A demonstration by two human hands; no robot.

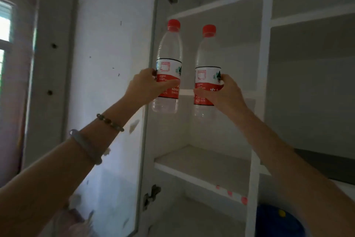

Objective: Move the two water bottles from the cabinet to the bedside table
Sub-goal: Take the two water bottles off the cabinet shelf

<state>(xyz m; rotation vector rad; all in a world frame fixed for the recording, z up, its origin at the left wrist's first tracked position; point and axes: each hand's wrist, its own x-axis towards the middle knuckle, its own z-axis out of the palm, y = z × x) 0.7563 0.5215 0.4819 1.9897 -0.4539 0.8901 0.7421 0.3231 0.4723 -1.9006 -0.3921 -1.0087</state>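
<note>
**Both bottles in hand at the cabinet**

We are holding one bottle in each hand: left hand on the left bottle, right hand on the right bottle, fingers wrapping the labels, in front of the open cabinet. Next, we judge, comes carrying them to the bedside table, which is not in view.

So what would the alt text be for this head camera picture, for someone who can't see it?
A person holds two clear, red-capped water bottles upright before an open white cabinet, the left bottle in the left hand, the right bottle in the right hand. Two bracelets circle the left wrist.
</note>
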